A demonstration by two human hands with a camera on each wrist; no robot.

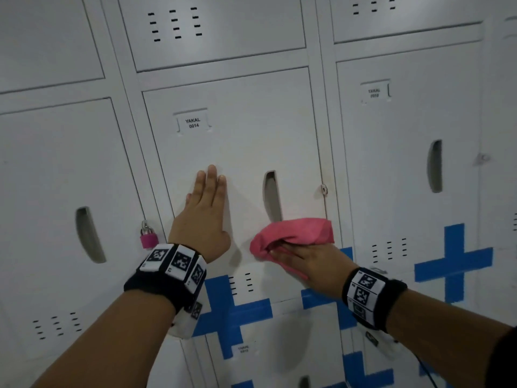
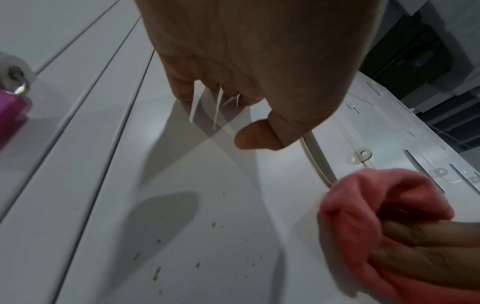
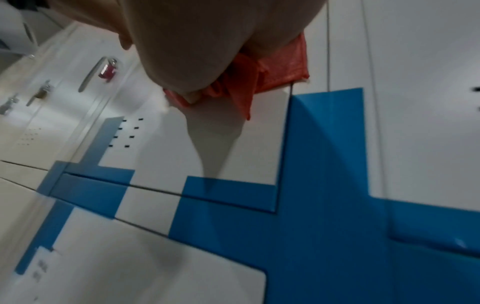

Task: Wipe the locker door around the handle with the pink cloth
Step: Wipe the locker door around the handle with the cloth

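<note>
Seen from the wrist, the right hand [image 3: 207,41] presses a bunched pink cloth [image 3: 275,70] against a white locker door [image 3: 161,148] above blue cross markings [image 3: 324,185].

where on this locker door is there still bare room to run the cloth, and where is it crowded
Bare: the stretch between the YAKAL 0014 label and the handle slot, and the strip between slot and hasp. Crowded: the left hand lies flat left of the slot, and below it the right hand presses the pink cloth on the locker door.

The locker door [image 1: 246,141] is being pressed by a flat left hand [image 1: 202,217] and the pink cloth [image 1: 293,233] below its handle [image 1: 271,196].
</note>
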